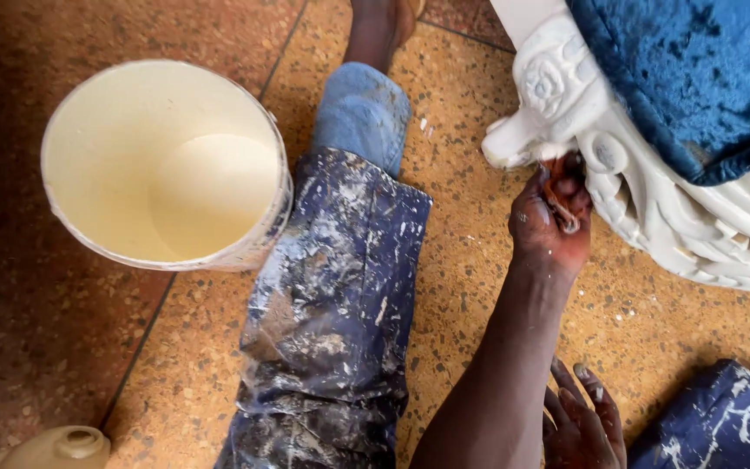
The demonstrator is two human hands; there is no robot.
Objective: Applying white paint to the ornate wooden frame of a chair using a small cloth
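Rust-red stain coats your left hand (pixel 551 219), which reaches across your body and pinches a small stained rag (pixel 563 208) against the white carved frame (pixel 653 204) of a chair with a blue velvet seat (pixel 687 78). Your right hand (pixel 585 421) rests low near your knee, fingers spread and holding nothing. Your paint-spattered blue trousers (pixel 332 304) stretch across the speckled orange floor (pixel 462 287). Well to the left stands a white bucket (pixel 262 221) of cream paint.
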